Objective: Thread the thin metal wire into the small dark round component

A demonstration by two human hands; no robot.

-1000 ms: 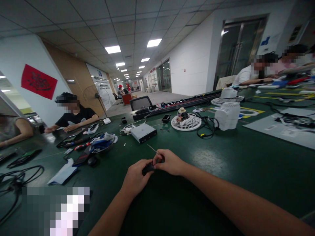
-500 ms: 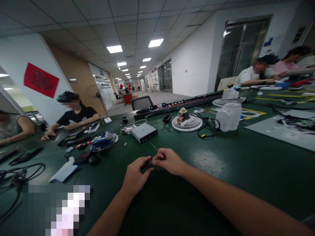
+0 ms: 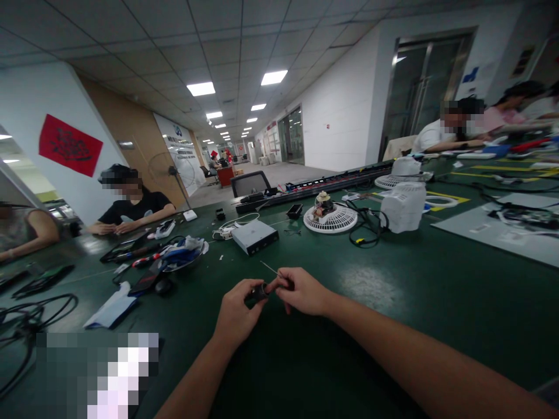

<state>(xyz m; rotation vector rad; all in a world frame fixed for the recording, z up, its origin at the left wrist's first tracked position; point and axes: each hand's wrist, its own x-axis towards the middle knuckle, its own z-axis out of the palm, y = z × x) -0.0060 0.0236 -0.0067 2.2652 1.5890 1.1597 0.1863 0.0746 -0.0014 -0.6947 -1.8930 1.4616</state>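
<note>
My left hand point(image 3: 238, 308) grips a small dark cylindrical part point(image 3: 258, 292) between thumb and fingers, above the green table point(image 3: 323, 361). Close on its right, my right hand point(image 3: 301, 291) holds a thin metal rod point(image 3: 271, 269), which points up and to the left. A finger of my right hand reaches to the open end of the dark part. Beyond both hands lies a silver box-shaped drive point(image 3: 255, 235). To its right sits a round white fan grille point(image 3: 331, 220) with a motor on it.
A white housing point(image 3: 402, 208) with black cable stands at right, near a grey board point(image 3: 506, 230). At left are a blue cloth bundle point(image 3: 186, 254), paper point(image 3: 111, 305) and black cables point(image 3: 32, 326). People sit along the far left and far right edges.
My right hand has shifted slightly down and its fingers have moved, baring more of the dark part's end. At left, a person's hands have come together.
</note>
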